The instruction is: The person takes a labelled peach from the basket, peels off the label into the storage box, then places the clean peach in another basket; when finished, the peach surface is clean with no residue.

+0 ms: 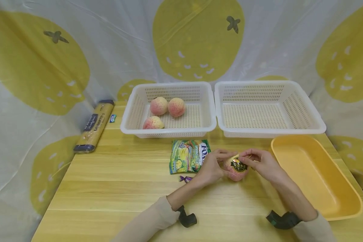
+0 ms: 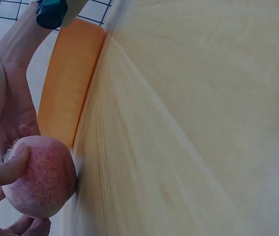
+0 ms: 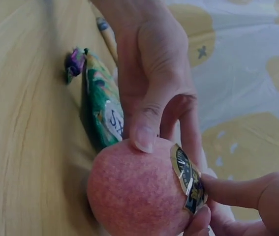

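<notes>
A pink peach [image 1: 235,174] with a black and gold sticker [image 3: 188,179] sits low over the table, between both hands. My left hand [image 1: 212,168] grips it from the left, thumb pressed on its skin and fingers round the far side. From the right, my right hand [image 1: 264,164] pinches the edge of the sticker between thumb and index finger. The sticker lies against the peach, creased near the fingertips. In the left wrist view the peach [image 2: 46,177] shows its plain red side, the sticker mostly hidden. Just left of the hands lies a green candy bag [image 1: 186,156].
A purple-wrapped candy [image 1: 186,179] lies below the bag. Behind stand a white basket [image 1: 169,131] with three peaches [image 1: 159,106] and a second white basket [image 1: 272,131]. An orange tub [image 1: 317,174] is at right. A spaghetti pack [image 1: 95,127] and a small blue-green packet [image 1: 113,118] lie at left.
</notes>
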`<state>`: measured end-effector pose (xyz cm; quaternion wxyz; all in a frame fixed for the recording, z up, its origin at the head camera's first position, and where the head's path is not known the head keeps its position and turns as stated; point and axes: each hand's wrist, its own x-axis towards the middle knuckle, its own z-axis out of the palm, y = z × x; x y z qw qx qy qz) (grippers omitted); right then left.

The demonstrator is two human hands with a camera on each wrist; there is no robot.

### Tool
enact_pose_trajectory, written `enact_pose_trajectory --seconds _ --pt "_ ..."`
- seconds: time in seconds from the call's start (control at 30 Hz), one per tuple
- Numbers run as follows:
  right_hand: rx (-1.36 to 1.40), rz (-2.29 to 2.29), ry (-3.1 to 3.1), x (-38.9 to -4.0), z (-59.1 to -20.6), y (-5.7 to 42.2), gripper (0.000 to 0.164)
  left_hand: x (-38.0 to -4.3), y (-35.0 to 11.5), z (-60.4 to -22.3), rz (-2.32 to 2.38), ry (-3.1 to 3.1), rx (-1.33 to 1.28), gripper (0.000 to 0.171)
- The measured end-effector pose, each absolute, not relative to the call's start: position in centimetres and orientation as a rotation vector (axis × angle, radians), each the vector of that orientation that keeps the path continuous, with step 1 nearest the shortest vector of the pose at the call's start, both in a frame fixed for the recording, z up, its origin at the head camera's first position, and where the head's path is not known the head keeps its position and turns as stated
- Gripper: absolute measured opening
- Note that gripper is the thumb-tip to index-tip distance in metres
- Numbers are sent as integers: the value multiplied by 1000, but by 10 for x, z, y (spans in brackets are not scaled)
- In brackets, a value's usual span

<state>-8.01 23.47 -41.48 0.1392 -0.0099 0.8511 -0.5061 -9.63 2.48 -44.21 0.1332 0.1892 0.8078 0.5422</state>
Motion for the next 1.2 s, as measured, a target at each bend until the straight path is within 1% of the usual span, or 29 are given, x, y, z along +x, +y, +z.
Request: enact_pose_trajectory --seconds 0.1,0.27,0.37,0.5,0.67,0.8,1.0,1.2 --pt "-86 -1395 2531 -81 -413 234 28 -97 24 -442 1563 2352 574 69" --pt "-213 -1311 2698 -81 -412 231 19 -98 25 -442 1568 2324 526 70" --pt "-263 -1299 2781 -78 -411 229 15 -98 25 -442 1564 2326 517 71" --pt "-372 -1278 2959 -72 -412 225 6 -98 25 -442 1557 2332 525 71" --pt "-525 -1275 3071 -70 -412 224 14 -99 23 -442 1558 2336 526 70" --pt "-549 -1321 3000 -74 -410 227 19 -101 21 -441 1559 2335 500 68" --pt "-552 -1387 2920 -77 -411 233 18 -103 19 -442 1541 2347 517 66" --pt "-552 -1390 2972 -72 -405 229 20 -103 21 -441 1526 2351 545 66"
